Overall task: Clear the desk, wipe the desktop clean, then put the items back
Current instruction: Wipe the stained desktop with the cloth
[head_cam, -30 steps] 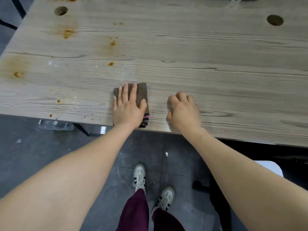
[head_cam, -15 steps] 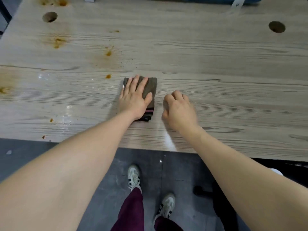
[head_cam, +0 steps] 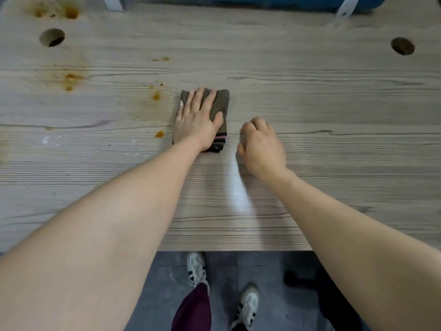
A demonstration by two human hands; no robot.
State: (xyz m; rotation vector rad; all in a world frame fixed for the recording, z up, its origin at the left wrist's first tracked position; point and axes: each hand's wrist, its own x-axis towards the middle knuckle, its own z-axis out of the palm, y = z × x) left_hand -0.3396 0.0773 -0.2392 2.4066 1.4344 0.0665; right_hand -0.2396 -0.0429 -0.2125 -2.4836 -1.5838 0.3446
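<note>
Currently in the wiping step: desktop (head_cam: pixel 310 111) carries no items in view, stains remain. Left hand (head_cam: pixel 196 120) lies flat, fingers straight, pressing a folded brown cloth (head_cam: pixel 220 101) against the wood near the middle of the desk. Right hand (head_cam: pixel 260 144) rests just beside the cloth, fingers loosely curled, holding nothing; it seems to serve as a brace.

Orange spots (head_cam: pixel 156 96) sit just left of the cloth; a second one (head_cam: pixel 159 134) lies lower, level with the wrist. A larger brown-orange smear (head_cam: pixel 70 78) is well to the left, more near the left cable hole (head_cam: pixel 52 37).

Judgement on method: keep the palm flat so pressure spreads over the whole pad; sweep leftward through the near spots in overlapping passes. Dried marks probably need short back-and-forth scrubbing. Refold to a clean face once soiled, otherwise the stain may smear.
</note>
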